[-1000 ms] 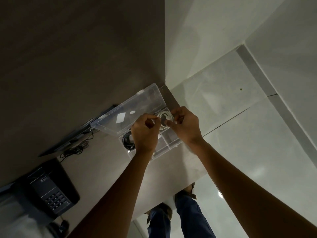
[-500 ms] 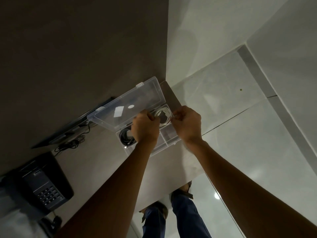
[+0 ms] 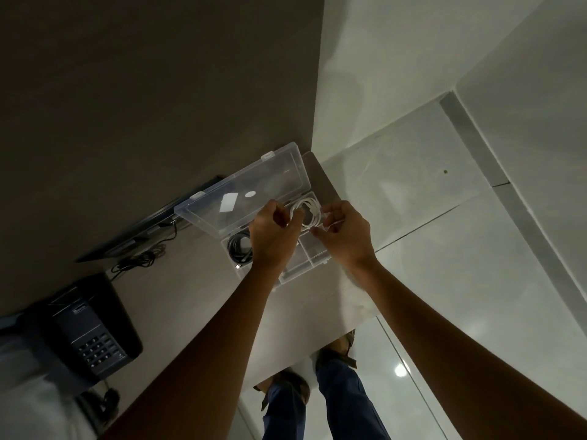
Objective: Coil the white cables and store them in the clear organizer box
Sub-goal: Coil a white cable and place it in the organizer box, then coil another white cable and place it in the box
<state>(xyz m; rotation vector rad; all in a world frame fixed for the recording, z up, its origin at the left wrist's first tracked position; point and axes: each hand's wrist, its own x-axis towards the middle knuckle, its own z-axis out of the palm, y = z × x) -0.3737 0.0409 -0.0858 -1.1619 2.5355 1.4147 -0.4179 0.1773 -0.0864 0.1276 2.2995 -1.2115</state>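
Note:
A coiled white cable (image 3: 307, 213) hangs between my two hands, just above the far compartment of the clear organizer box (image 3: 313, 260). My left hand (image 3: 273, 238) pinches the coil's left side. My right hand (image 3: 344, 238) grips its right side and a loose end. The box lies on the desk with its clear lid (image 3: 244, 196) swung open against the wall. A coiled black cable (image 3: 239, 247) fills the box's left compartment.
A dark desk phone (image 3: 85, 328) sits at the left of the desk. A tangle of black wires (image 3: 139, 260) lies below a dark monitor (image 3: 149, 223). The desk edge (image 3: 359, 325) runs close on the right, with tiled floor and my shoes beyond.
Both hands have stayed at the coil over the box while turning it slightly; the loops look more open and spread between my fingers. The view has shifted a little.

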